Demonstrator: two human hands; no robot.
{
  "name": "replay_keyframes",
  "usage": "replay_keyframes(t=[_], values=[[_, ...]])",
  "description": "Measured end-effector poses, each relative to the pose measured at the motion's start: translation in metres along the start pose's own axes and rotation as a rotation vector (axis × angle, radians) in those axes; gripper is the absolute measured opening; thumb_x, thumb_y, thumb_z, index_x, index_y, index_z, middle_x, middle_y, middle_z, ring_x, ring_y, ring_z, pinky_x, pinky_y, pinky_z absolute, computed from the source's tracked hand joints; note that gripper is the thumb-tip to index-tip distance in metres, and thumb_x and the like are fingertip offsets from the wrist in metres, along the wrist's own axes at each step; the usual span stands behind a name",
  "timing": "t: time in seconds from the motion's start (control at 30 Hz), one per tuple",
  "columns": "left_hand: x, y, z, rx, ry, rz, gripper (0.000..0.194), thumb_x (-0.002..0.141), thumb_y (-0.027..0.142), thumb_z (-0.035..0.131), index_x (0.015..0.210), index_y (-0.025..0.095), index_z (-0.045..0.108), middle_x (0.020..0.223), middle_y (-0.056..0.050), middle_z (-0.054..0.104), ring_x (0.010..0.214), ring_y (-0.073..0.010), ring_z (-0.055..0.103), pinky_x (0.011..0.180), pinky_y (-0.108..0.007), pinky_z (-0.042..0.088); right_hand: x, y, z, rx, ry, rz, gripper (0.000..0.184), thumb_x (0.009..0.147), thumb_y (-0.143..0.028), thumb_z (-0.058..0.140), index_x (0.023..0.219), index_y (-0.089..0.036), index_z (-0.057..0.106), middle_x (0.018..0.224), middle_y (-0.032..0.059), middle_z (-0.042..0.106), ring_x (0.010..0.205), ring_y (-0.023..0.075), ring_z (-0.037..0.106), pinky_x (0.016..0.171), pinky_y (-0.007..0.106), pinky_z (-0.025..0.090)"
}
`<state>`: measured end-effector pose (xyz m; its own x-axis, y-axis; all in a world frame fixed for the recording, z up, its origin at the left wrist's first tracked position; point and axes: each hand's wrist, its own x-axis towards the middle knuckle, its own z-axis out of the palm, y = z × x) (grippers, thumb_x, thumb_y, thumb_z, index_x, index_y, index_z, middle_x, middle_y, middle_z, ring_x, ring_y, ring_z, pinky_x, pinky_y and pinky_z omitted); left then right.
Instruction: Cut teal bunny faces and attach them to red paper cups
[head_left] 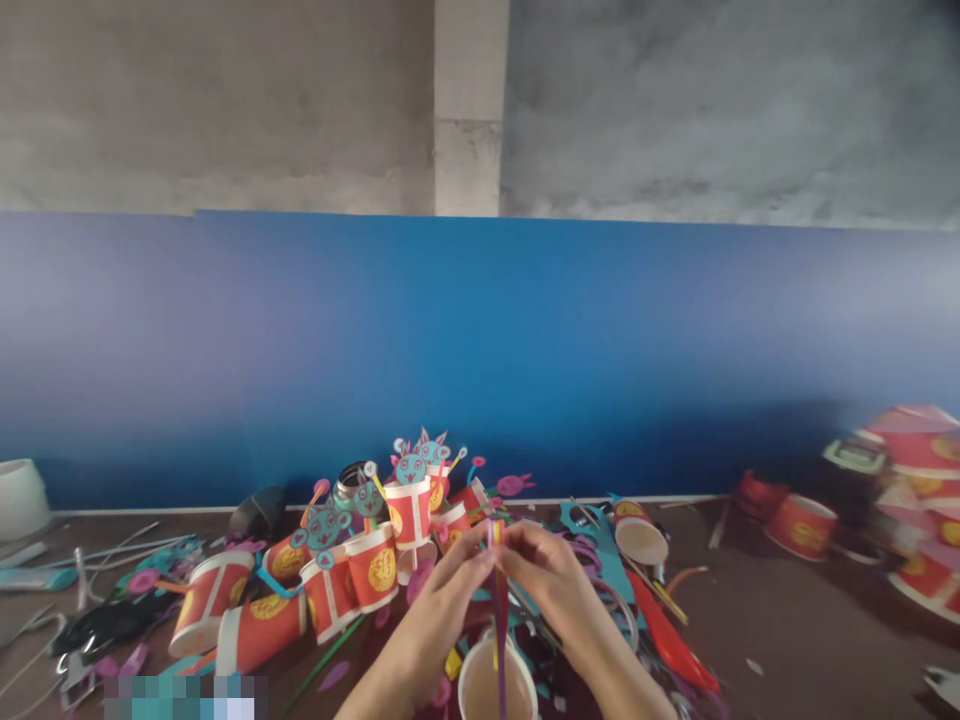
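Observation:
My left hand (450, 585) and my right hand (544, 570) meet above the table, fingers pinched together on a thin purple straw-like stick (500, 620) that hangs straight down between them. Just below the stick stands an open paper cup (496, 685) with a pale inside. Behind my hands lies a pile of red paper cups with gold emblems (375, 565), several topped with teal bunny-face cutouts (411, 468) on sticks.
A brown table (810, 640) is strewn with paper scraps and strips. More red cups (802, 525) and a stack (919, 450) sit at the right; a white container (21, 497) at far left. A blue backdrop (480, 350) stands behind.

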<state>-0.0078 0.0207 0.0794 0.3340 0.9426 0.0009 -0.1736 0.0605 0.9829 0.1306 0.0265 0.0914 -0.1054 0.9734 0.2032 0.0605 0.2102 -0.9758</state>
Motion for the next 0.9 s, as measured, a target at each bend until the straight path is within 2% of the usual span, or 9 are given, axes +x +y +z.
replay_keyframes(t=[0.1, 0.17, 0.23, 0.4, 0.53, 0.63, 0.7, 0.8, 0.9], values=[[0.006, -0.006, 0.000, 0.162, 0.069, 0.134, 0.041, 0.068, 0.034, 0.070, 0.104, 0.016, 0.060, 0.076, -0.002, 0.062, 0.069, -0.0149, 0.058, 0.059, -0.023, 0.045, 0.002, -0.001, -0.007, 0.052, 0.135, -0.030, 0.033, 0.072, -0.048, 0.066, 0.072, -0.016, 0.062, 0.065, -0.0007, 0.057, 0.061, 0.0130, 0.050, 0.055, 0.022, 0.039], [0.009, -0.009, 0.000, 0.296, 0.117, 0.171, 0.021, 0.067, 0.021, 0.067, 0.086, 0.014, 0.063, 0.065, 0.001, 0.059, 0.059, -0.0122, 0.054, 0.052, -0.021, 0.040, 0.003, -0.002, -0.009, 0.020, 0.172, -0.038, 0.034, 0.071, -0.050, 0.067, 0.072, -0.016, 0.062, 0.064, -0.0012, 0.056, 0.058, 0.0124, 0.048, 0.053, 0.022, 0.037], [0.011, -0.010, -0.001, 0.376, 0.122, 0.177, 0.007, 0.069, 0.016, 0.060, 0.076, 0.014, 0.063, 0.061, 0.001, 0.059, 0.054, -0.0114, 0.052, 0.051, -0.021, 0.039, 0.002, -0.004, -0.011, -0.033, 0.167, -0.031, 0.036, 0.070, -0.052, 0.066, 0.074, -0.016, 0.063, 0.061, -0.0020, 0.054, 0.055, 0.0114, 0.045, 0.049, 0.022, 0.034], [0.005, 0.000, -0.011, 0.512, 0.050, 0.195, 0.020, 0.077, 0.024, 0.055, 0.086, 0.016, 0.070, 0.072, -0.004, 0.067, 0.059, -0.0149, 0.058, 0.053, -0.024, 0.042, 0.000, -0.012, -0.021, -0.141, 0.051, -0.057, 0.035, 0.073, -0.050, 0.063, 0.077, -0.015, 0.063, 0.064, -0.0010, 0.057, 0.059, 0.0127, 0.048, 0.054, 0.022, 0.037], [-0.004, 0.012, -0.019, 0.576, -0.004, 0.209, 0.021, 0.071, 0.020, 0.061, 0.089, 0.019, 0.072, 0.078, -0.004, 0.069, 0.069, -0.0180, 0.061, 0.062, -0.027, 0.046, -0.003, -0.014, -0.033, -0.233, -0.107, -0.028, 0.028, 0.075, -0.043, 0.063, 0.070, -0.016, 0.062, 0.061, -0.0019, 0.055, 0.060, 0.0128, 0.048, 0.056, 0.023, 0.037], [-0.005, 0.018, -0.020, 0.429, -0.003, 0.141, 0.020, 0.066, 0.018, 0.066, 0.086, 0.016, 0.069, 0.072, -0.003, 0.067, 0.062, -0.0161, 0.061, 0.058, -0.026, 0.047, -0.005, -0.012, -0.038, -0.249, -0.258, 0.062, 0.024, 0.071, -0.037, 0.068, 0.067, -0.015, 0.062, 0.057, -0.0034, 0.052, 0.057, 0.0107, 0.044, 0.055, 0.022, 0.034], [-0.004, 0.021, -0.019, 0.286, 0.067, 0.156, 0.016, 0.063, 0.017, 0.071, 0.078, 0.015, 0.065, 0.066, 0.001, 0.064, 0.054, -0.0119, 0.057, 0.052, -0.022, 0.044, -0.005, -0.010, -0.037, -0.215, -0.276, 0.105, 0.023, 0.067, -0.035, 0.071, 0.067, -0.015, 0.062, 0.057, -0.0041, 0.051, 0.055, 0.0095, 0.043, 0.054, 0.022, 0.033], [-0.001, 0.024, -0.015, -0.096, 0.163, 0.221, 0.024, 0.062, 0.020, 0.076, 0.079, 0.017, 0.060, 0.066, 0.004, 0.060, 0.051, -0.0070, 0.054, 0.049, -0.017, 0.043, -0.003, -0.010, -0.031, -0.073, -0.160, 0.129, 0.028, 0.067, -0.041, 0.071, 0.071, -0.015, 0.061, 0.057, -0.0036, 0.052, 0.052, 0.0088, 0.042, 0.049, 0.020, 0.032], [0.003, 0.021, -0.009, -0.513, 0.200, 0.215, 0.040, 0.058, 0.021, 0.081, 0.093, 0.019, 0.061, 0.085, 0.000, 0.066, 0.070, -0.0099, 0.063, 0.067, -0.019, 0.049, -0.001, -0.011, -0.023, 0.112, -0.028, 0.115, 0.034, 0.069, -0.048, 0.069, 0.073, -0.016, 0.060, 0.058, -0.0029, 0.053, 0.051, 0.0088, 0.043, 0.046, 0.019, 0.032]])
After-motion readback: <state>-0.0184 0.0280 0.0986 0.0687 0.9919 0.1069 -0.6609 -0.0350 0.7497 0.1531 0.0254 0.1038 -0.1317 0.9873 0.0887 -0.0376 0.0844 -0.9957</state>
